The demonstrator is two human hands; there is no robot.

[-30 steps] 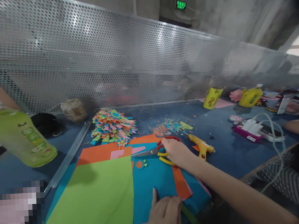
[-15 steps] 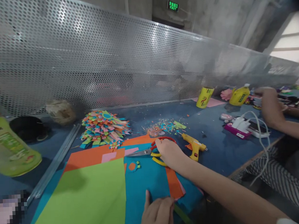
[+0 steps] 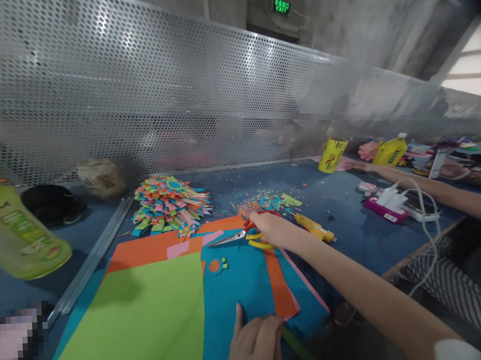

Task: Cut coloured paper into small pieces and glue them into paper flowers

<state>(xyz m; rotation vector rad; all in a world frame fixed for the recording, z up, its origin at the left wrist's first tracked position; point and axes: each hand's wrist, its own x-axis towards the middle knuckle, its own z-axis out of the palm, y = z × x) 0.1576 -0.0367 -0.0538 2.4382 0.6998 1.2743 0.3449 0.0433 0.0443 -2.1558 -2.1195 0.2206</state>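
At six o'clock, nearest, the left hand (image 3: 255, 343) lies half curled; whether it grips something, I cannot tell. Farther, also at six, the right hand (image 3: 273, 229) grasps scissors (image 3: 238, 235) over the blue sheet (image 3: 238, 293). They should be stiff, rather light, best taken by the handles. Since the earlier frame, the blades seem slightly raised, the glue gun (image 3: 315, 228) at four is more hidden, and another person's hand (image 3: 358, 166) has appeared at three.
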